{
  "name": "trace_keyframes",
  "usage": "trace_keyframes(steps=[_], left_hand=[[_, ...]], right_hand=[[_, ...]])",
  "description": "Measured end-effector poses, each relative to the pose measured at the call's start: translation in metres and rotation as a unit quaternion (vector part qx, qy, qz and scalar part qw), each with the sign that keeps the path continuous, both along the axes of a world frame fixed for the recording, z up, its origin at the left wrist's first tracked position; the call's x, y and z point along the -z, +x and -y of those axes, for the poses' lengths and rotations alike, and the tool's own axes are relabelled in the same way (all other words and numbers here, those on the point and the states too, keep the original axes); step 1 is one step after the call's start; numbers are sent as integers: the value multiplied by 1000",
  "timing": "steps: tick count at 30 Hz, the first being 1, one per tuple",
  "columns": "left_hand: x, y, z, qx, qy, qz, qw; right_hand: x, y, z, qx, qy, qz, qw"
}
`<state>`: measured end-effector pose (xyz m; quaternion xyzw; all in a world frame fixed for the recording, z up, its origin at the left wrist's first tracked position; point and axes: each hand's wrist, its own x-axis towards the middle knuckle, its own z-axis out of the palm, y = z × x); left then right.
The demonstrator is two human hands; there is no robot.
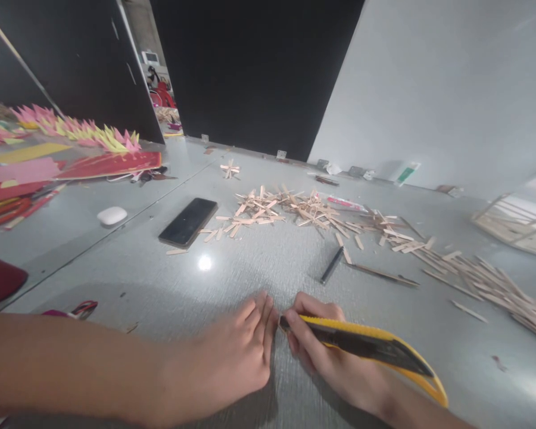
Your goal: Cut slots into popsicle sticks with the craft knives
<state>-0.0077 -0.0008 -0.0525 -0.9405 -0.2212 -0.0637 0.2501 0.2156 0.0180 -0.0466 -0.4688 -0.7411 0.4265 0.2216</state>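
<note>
My right hand [326, 351] grips a yellow and black utility knife [370, 345], its tip pointing left and down onto the grey table [259, 268]. My left hand [236, 351] lies flat on the table with its fingers together, fingertips right beside the knife tip. Whatever is under the fingertips is hidden. A pile of short wooden sticks [295, 208] lies farther back in the middle, and more sticks [486, 277] spread to the right.
A black phone [188, 221] and a white earbud case [112, 215] lie to the left. A dark stick [332, 264] rests in front of the pile. Coloured paper shapes [71, 149] fill the far left. A wooden frame [513, 226] stands at the right edge.
</note>
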Motion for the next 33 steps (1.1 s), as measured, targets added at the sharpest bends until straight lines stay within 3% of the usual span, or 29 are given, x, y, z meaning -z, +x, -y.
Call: trace_keyframes(steps=[11,18,27,33], left_hand=[[5,5,3,-16,-7,10,1000],[1,10,6,-32,-11,1,999],[3,8,4,-27,-20,-1,999],[-10,10,2,-26,-23,4,999]], right_hand=[[2,-5,0,-33,103,12,994],[2,-4,-1,-57,129,17,990],[1,1,-6,-72,101,29,992],[-5,1,-3,-53,42,33,997]])
